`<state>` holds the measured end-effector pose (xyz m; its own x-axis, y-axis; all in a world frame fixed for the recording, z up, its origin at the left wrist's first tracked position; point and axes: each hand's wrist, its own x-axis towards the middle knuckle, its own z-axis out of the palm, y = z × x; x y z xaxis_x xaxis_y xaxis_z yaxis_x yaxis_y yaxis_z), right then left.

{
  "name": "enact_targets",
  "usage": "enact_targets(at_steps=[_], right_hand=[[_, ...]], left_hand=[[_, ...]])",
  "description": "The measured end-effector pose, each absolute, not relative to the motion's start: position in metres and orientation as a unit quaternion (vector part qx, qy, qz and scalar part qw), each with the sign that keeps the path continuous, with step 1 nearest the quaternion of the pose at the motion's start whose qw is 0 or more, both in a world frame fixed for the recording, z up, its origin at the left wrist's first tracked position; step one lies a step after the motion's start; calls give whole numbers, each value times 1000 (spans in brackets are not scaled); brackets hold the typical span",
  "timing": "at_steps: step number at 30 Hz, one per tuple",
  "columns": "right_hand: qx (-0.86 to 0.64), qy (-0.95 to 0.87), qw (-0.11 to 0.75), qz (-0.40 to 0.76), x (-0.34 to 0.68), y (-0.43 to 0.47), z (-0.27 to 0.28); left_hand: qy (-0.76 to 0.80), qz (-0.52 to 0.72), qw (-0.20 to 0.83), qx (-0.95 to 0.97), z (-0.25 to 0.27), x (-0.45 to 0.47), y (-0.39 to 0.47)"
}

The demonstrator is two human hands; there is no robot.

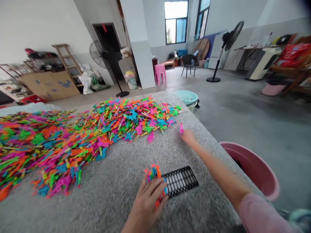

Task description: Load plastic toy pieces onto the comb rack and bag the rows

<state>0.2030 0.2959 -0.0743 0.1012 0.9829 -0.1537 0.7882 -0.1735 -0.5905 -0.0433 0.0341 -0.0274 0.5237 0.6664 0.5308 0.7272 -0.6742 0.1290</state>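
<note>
My left hand (150, 194) lies across the left end of a black slatted plastic rack (181, 180), its fingers curled over it. Small bright plastic pieces (153, 171) in orange, blue and pink stand in that end, partly covered by the hand; the rack's right part shows bare slots. Farther forward and to the right, my right hand (189, 137) is closed on a small pink plastic piece (181, 128), just above or at the tabletop. Left of it spreads a heap of similar small plastic pieces (136, 116) in several colours. Their exact kind is too blurred to tell.
The grey speckled table (121, 168) has its right edge beside my right arm. A red-pink tub (252, 165) stands below that edge. A light green basin (186, 96) is at the far corner. Two standing fans (234, 35) and pink stools (160, 72) stand beyond.
</note>
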Motion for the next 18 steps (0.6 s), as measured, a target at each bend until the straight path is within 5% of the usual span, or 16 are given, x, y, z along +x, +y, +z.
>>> enact_targets(at_steps=[5, 9, 13, 18], right_hand=[[-635, -621, 191, 418, 204, 190, -86], [-481, -577, 303, 587, 168, 122, -96], [-496, -638, 373, 456, 152, 112, -94], [-459, -722, 328, 401, 153, 119, -95]], left_hand=[[-424, -271, -23, -864, -26, -37, 28], [-433, -275, -35, -858, -27, -35, 29], [-423, -274, -29, -863, -26, -36, 30], [-428, -282, -24, -859, -26, -35, 30]])
